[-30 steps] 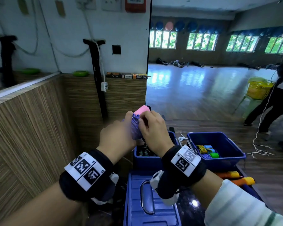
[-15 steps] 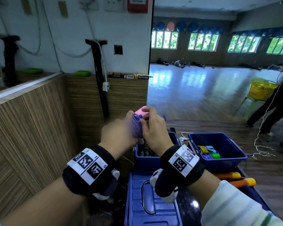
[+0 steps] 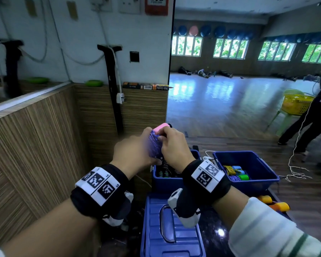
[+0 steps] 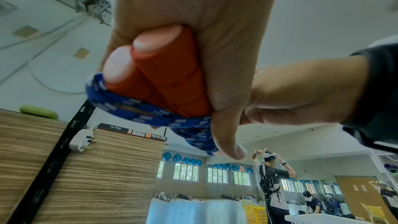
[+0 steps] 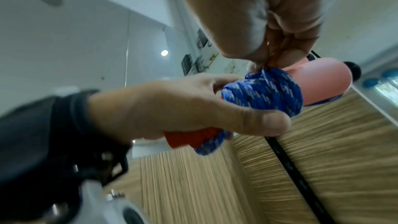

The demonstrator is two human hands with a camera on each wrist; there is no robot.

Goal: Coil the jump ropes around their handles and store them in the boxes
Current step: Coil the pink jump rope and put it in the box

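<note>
A jump rope, its blue cord (image 3: 155,143) coiled round two red handles with pink ends (image 3: 162,127), is held up in front of me above the boxes. My left hand (image 3: 135,151) grips the handles (image 4: 172,74) low down, its thumb lying over the coil (image 4: 150,117). At the top of the coil (image 5: 264,94), beside the pink end (image 5: 323,81), my right hand (image 3: 172,143) pinches the cord with its fingertips (image 5: 258,64). Two open blue boxes stand below: the left box (image 3: 167,182) and the right box (image 3: 258,184).
Coiled ropes (image 3: 235,172) lie in the right box. A blue lid (image 3: 170,229) sits under my wrists, and orange handles (image 3: 274,203) lie at the right. Wood panelling (image 3: 44,145) closes off the left. A person (image 3: 313,112), a yellow basket (image 3: 296,104) and a white cord (image 3: 295,164) are at far right.
Both hands keep hold of the bundle in nearly the same place. My right fingertips have shifted along the top of the coil, so the pink end shows again.
</note>
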